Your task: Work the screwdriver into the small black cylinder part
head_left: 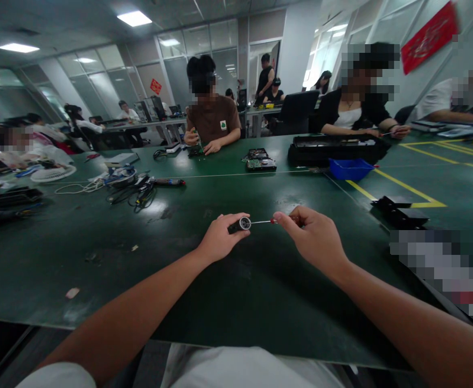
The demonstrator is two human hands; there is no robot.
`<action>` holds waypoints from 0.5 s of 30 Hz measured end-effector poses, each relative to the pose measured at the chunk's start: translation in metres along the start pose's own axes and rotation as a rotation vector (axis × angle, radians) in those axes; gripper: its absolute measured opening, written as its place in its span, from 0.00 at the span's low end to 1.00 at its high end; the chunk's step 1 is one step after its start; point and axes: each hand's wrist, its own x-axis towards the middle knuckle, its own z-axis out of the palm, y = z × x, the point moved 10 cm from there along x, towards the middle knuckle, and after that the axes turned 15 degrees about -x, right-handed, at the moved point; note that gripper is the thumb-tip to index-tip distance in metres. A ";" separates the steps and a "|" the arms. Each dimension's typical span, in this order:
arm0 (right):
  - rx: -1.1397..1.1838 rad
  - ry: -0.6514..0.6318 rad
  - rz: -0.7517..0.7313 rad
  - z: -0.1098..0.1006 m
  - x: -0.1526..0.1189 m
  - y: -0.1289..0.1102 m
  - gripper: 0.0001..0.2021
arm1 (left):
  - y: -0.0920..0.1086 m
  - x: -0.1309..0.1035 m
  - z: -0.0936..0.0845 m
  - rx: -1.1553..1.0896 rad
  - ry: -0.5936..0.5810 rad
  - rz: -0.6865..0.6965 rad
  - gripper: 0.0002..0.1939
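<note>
My left hand (219, 237) is closed around a small black cylindrical part (244, 223) with a silvery ring at its open end, which faces me. In my right hand (319, 237) is a screwdriver (263, 221) with a thin metal shaft and a red collar; most of its handle is hidden by my fingers. The shaft points left, and its tip meets the right edge of the ringed end; whether it is inside cannot be made out. Both hands are just above the green table (204, 302).
Cables (139, 191) and a dark pen-shaped tool (169, 182) lie at the left. Circuit boards (259, 160) sit further back. A blue tray (350, 169) stands before a long black housing (333, 148). Black parts (400, 211) lie at the right. A person (213, 118) works opposite.
</note>
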 end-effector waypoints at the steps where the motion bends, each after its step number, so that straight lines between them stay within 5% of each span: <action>1: -0.006 -0.012 0.006 0.000 0.000 0.000 0.24 | 0.000 0.000 0.000 0.007 -0.003 0.001 0.20; 8: -0.049 -0.078 -0.036 0.008 -0.001 -0.004 0.30 | 0.002 -0.001 0.004 0.075 -0.035 0.015 0.20; 15: 0.029 -0.065 -0.206 0.007 -0.004 -0.019 0.13 | 0.001 -0.001 0.005 0.082 -0.047 -0.002 0.19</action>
